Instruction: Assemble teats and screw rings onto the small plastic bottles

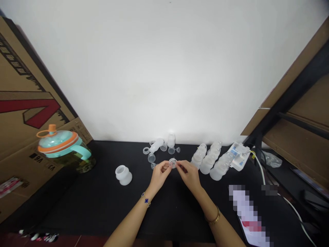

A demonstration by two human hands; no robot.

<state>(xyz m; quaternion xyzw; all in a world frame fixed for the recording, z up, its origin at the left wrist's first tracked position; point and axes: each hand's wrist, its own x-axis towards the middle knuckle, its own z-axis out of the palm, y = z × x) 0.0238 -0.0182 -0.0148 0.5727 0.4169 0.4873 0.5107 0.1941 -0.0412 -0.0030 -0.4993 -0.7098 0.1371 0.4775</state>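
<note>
Left hand (159, 175) and right hand (189, 175) both pinching small clear round plastic cap (173, 163), detail too small to confirm; frosted bottles (209, 159) at 2 o'clock.

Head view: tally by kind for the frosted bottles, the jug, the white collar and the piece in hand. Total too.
Frosted plastic bottles: 3
Teal-and-orange lidded jug: 1
White flared collar: 1
Clear round part between left hand and right hand: 1
Total: 6
</note>
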